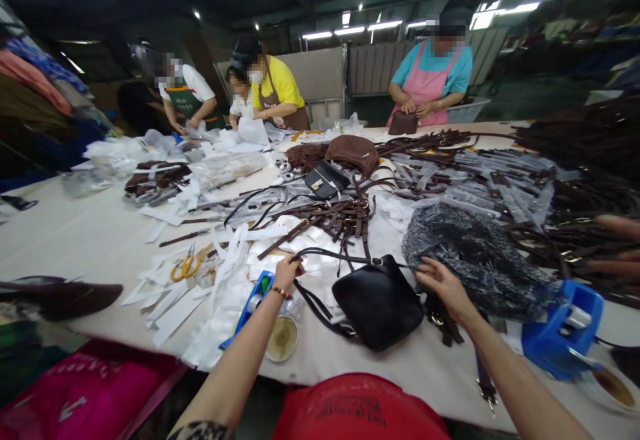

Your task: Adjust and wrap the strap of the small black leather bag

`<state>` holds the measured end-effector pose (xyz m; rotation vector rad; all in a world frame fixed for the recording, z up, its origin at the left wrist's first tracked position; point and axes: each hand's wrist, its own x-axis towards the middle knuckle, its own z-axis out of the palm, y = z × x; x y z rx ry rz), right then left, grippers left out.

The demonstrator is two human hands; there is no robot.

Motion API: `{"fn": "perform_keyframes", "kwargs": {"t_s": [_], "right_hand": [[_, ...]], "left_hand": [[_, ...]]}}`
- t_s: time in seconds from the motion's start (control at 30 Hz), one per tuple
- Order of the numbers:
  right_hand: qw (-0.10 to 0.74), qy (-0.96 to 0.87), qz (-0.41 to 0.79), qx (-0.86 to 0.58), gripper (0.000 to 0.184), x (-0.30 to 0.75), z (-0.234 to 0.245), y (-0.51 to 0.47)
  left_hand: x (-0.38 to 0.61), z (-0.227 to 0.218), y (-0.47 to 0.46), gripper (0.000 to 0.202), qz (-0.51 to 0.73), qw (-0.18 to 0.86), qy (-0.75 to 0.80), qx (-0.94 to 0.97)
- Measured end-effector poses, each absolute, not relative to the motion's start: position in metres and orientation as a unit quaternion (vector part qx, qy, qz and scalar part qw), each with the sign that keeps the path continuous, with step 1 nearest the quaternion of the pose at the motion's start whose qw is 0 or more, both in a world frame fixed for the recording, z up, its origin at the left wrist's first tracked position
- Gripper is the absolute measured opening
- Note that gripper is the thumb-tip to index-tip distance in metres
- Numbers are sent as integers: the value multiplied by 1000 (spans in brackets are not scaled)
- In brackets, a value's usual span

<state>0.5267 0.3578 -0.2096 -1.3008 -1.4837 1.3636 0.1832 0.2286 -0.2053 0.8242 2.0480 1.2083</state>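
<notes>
Worktable: narrow strip of tabletop between front edge and black handbag. Left hand closed on black strap; right hand half-curled at strap's other end, cannot tell whether pinching. Left forearm partly hides blue tape dispenser. Dark plastic wrap crowds bag's right, contents unclear. Toward right edge, another person's fingers, blurred, cut off. Brown straps beyond. Pink-aproned co-worker at far edge.
</notes>
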Motion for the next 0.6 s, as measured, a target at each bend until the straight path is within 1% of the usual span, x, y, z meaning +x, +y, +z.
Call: {"fn": "perform_keyframes", "kwargs": {"t_s": [0.07, 0.13, 0.2, 0.3, 0.37, 0.43, 0.47, 0.53, 0.6], "right_hand": [[315, -614, 505, -519, 74, 535, -234, 331], [264, -650, 463, -541, 79, 540, -257, 309], [224, -675, 426, -559, 76, 539, -272, 297], [167, -708, 384, -568, 65, 533, -276, 300], [118, -727, 376, -562, 54, 530, -265, 307], [63, -739, 397, -541, 42, 533, -245, 312], [35, -742, 413, -526, 43, 537, -231, 313], [-9, -730, 478, -489, 55, 548, -199, 313], [-12, -687, 575, -444, 62, 559, -164, 311]], "left_hand": [[198, -212, 199, 28, 516, 314, 752, 264], [213, -207, 175, 30, 562, 324, 723, 237], [225, -190, 160, 32, 593, 344, 691, 228], [238, -148, 155, 29, 614, 380, 650, 238], [242, -110, 160, 26, 624, 399, 625, 245], [243, -67, 166, 24, 643, 416, 591, 252], [242, -44, 170, 24, 648, 423, 577, 261], [237, 0, 175, 22, 641, 416, 570, 302], [230, 37, 180, 23, 627, 401, 569, 351]]}}
